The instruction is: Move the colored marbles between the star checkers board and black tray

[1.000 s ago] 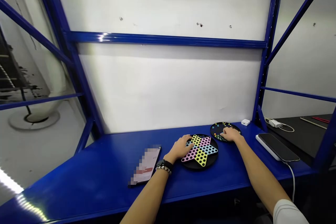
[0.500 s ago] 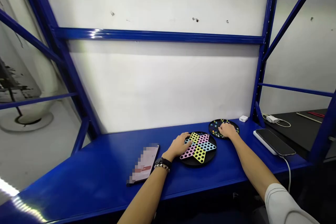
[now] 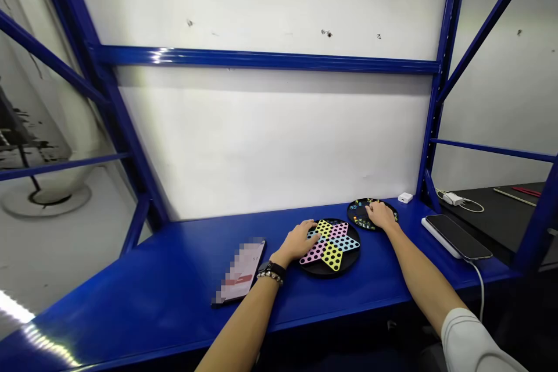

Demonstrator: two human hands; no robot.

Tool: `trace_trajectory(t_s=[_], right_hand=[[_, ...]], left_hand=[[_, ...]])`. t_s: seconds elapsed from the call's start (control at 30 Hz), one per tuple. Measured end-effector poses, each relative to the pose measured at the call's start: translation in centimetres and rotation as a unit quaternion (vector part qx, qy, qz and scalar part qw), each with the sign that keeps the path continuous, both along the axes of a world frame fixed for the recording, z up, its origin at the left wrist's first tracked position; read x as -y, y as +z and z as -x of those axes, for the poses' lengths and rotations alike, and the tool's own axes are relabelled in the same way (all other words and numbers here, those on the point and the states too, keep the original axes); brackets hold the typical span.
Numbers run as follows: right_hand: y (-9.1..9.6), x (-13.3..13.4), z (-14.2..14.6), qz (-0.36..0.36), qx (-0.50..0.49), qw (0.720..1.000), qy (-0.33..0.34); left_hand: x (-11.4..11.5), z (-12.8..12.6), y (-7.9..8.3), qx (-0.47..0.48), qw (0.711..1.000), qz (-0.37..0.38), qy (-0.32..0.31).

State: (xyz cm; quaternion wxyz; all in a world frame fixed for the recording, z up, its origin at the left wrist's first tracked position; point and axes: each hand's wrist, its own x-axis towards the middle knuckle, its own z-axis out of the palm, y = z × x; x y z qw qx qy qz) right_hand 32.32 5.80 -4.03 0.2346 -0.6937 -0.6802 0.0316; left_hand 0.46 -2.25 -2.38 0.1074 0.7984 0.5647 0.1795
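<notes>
A Chinese checkers board (image 3: pixel 333 258), a coloured star full of holes on a round black base, lies on the blue table. My left hand (image 3: pixel 299 241) rests over the board's left side, thumb and fingers apart across the star. Behind it to the right is a round black tray (image 3: pixel 350 214) with many small coloured marbles (image 3: pixel 362 221) scattered inside. My right hand (image 3: pixel 381 215) is down in this tray, fingers drawn together and bent among the marbles. Whatever is between its fingertips is hidden.
A tablet-like device (image 3: pixel 239 273) lies left of my left forearm. On the right are a phone (image 3: pixel 457 236) on a white block with a cable (image 3: pixel 482 290), and a small white adapter (image 3: pixel 405 197). Blue shelf posts (image 3: pixel 429 122) and a white wall (image 3: pixel 270 139) border the table.
My right hand has shifted slightly within the tray, and the marbles lie differently, with more bare black near its middle. My left hand and the board have stayed put.
</notes>
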Motion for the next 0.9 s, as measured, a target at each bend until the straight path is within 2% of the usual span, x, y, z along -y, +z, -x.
trace_trajectory(t_s=[0.03,0.07,0.13,0.17,0.2,0.23,0.33,0.4,0.53,0.6,0.7,0.9], right_hand=[[0.2,-0.1,-0.3,-0.017,-0.096,0.995,-0.009],[0.5,-0.3,-0.7,-0.034,-0.216,0.976,-0.021],[1.1,-0.7,-1.5,-0.051,-0.433,0.899,-0.044],[1.4,-0.8,-2.0,-0.05,-0.494,0.867,-0.049],[1.5,-0.9,-2.4,-0.044,-0.523,0.85,-0.051],[1.7,-0.9,-2.7,-0.038,-0.527,0.847,-0.049],[1.6,-0.9,-2.7,-0.019,-0.494,0.868,-0.039],[1.4,-1.0,-1.9,-0.01,-0.441,0.897,-0.034],[1.5,-1.7,0.8,0.001,-0.267,0.964,-0.018],[1.6,-2.1,2.2,0.019,-0.17,0.985,-0.011],[1.7,-2.6,3.7,0.059,-0.043,0.997,0.003],[1.8,-3.0,4.7,0.108,0.11,0.988,0.014]], left_hand=[[0.0,0.0,0.1,-0.001,1.0,0.001,0.0],[0.1,0.0,0.1,-0.003,1.0,0.003,0.0],[0.2,-0.1,0.3,-0.007,1.0,0.006,-0.002],[0.2,-0.1,0.3,-0.008,1.0,0.007,-0.002],[0.3,-0.1,0.4,-0.009,1.0,0.008,-0.002],[0.3,-0.1,0.4,-0.01,1.0,0.008,-0.002],[0.3,-0.1,0.4,-0.008,1.0,0.005,-0.002],[0.3,-0.1,0.3,-0.008,1.0,0.003,-0.003],[0.3,0.0,0.2,-0.008,1.0,0.0,0.001],[0.4,0.0,0.2,-0.007,1.0,-0.004,0.003],[0.6,-0.1,0.2,-0.013,1.0,-0.007,0.006],[0.4,-0.1,-0.1,-0.018,1.0,-0.007,0.008]])
